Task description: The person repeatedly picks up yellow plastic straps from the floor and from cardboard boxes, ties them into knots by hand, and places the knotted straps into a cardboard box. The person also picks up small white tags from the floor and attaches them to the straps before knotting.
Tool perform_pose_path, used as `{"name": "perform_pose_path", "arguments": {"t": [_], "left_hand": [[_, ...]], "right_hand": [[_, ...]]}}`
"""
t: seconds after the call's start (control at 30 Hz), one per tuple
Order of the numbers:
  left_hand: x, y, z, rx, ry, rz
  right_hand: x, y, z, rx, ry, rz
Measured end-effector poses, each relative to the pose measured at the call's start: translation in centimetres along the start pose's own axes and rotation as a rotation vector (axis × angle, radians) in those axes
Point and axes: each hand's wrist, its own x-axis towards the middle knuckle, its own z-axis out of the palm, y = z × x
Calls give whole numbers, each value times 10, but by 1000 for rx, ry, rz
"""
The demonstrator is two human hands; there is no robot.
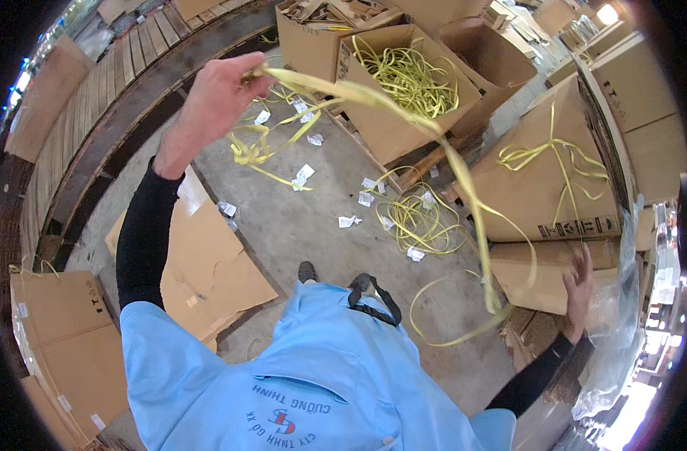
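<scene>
My left hand (221, 101) is raised at the upper left, its fingers closed on the end of yellow plastic strapping (373, 98). From that hand the strapping stretches across to the right, then drops in a long loop above the floor; more strands dangle below the fingers. Out at the right, my right hand (578, 293) has its fingers extended and nothing visible in it. It is beside a large cardboard carton (539, 173), which has yellow strapping tied in a loose knot on its face. Clear plastic film (617, 323) hangs close to that hand.
A cardboard box (403, 128) full of tangled yellow strapping stands ahead, beside a carton of cardboard scraps (309, 37). Loose strapping coils (426, 225) and white paper scraps (304, 174) litter the concrete floor. Flat cardboard (200, 270) lies at left, near a slatted wooden platform (118, 68).
</scene>
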Motion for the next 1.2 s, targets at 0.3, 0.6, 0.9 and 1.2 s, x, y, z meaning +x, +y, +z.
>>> {"name": "perform_pose_path", "arguments": {"t": [0.3,0.6,0.9,1.2], "left_hand": [[-3,122,33,49,-339,467],[-35,-29,-1,250,81,-67],[-123,-220,-8,104,531,-365],[-158,-254,50,233,-63,-522]], "right_hand": [[27,-230,261,233,-232,-790],[74,-197,231,618,-404,-178],[97,-132,147,925,-333,-18],[55,-142,165,962,-485,85]]}}
